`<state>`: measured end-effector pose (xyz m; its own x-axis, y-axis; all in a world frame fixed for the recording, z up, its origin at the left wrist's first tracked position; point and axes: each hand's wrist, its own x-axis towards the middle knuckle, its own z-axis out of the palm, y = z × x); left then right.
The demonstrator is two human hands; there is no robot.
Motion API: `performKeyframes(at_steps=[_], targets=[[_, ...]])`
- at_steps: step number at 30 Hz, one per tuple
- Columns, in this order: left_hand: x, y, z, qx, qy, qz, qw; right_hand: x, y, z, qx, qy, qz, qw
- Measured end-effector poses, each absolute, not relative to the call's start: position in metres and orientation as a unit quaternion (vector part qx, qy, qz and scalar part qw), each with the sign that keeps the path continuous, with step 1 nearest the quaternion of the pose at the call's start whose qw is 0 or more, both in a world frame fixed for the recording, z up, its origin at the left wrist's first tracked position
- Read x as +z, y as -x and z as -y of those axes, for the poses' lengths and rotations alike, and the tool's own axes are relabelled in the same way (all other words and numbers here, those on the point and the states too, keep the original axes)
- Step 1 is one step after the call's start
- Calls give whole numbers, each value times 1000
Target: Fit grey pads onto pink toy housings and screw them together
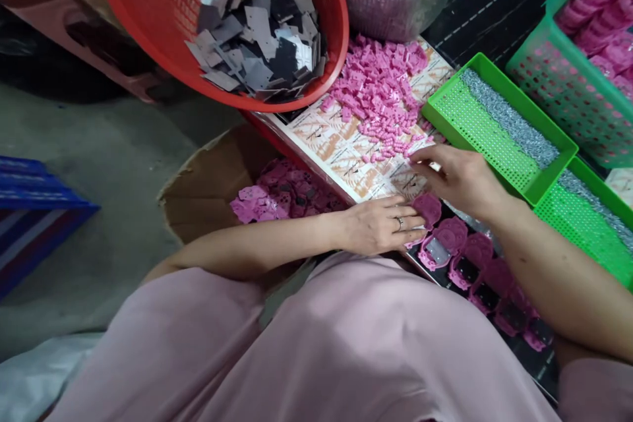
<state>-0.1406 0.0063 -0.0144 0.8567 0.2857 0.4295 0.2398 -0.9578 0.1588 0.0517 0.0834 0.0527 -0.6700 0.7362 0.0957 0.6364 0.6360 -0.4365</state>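
Note:
My left hand (383,227) lies flat with its fingers stretched out, a ring on one of them. Its fingertips rest on a pink plastic part (427,209) at the near end of a row of pink cases. Several of these cases (448,241) hold grey or dark plates. Beyond it, my right hand (462,178) has thumb and forefinger drawn together at the edge of some small pink pieces (390,142). Whatever its fingertips hold is too small to make out. Behind these pieces spreads a pile of larger pink plastic parts (378,79).
A red basket (341,33) of grey plates stands at the back left. Green trays (499,178) with small metal parts, perhaps screws, lie at the right. A grey-green basket (390,6) and a green basket (554,72) hold pink parts. Below the table edge is a cardboard box (190,191).

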Motion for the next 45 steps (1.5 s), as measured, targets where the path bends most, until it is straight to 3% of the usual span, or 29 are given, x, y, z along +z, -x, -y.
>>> performKeyframes(at_steps=[3, 8, 23, 29, 35, 40, 45], targets=[[-15, 142, -8, 243, -961, -125, 35, 64, -76, -75, 312, 488, 796, 176], [-13, 144, -9, 255, -958, -119, 58, 55, -96, -67, 479, 545, 678, 118], [-19, 143, -10, 274, -952, -112, 77, 31, -85, -57, 254, 518, 807, 128], [-15, 143, -10, 232, -961, -129, 85, 43, -84, -71, 261, 520, 808, 95], [-5, 141, -9, 244, -957, -135, 75, 43, -71, -95, 120, 486, 861, 91], [-1, 123, 0, 263, -956, -118, 62, 34, -59, -100, 135, 508, 849, 59], [-1, 102, 6, 228, -964, -122, 70, 51, -83, -82, 200, 543, 805, 133]])
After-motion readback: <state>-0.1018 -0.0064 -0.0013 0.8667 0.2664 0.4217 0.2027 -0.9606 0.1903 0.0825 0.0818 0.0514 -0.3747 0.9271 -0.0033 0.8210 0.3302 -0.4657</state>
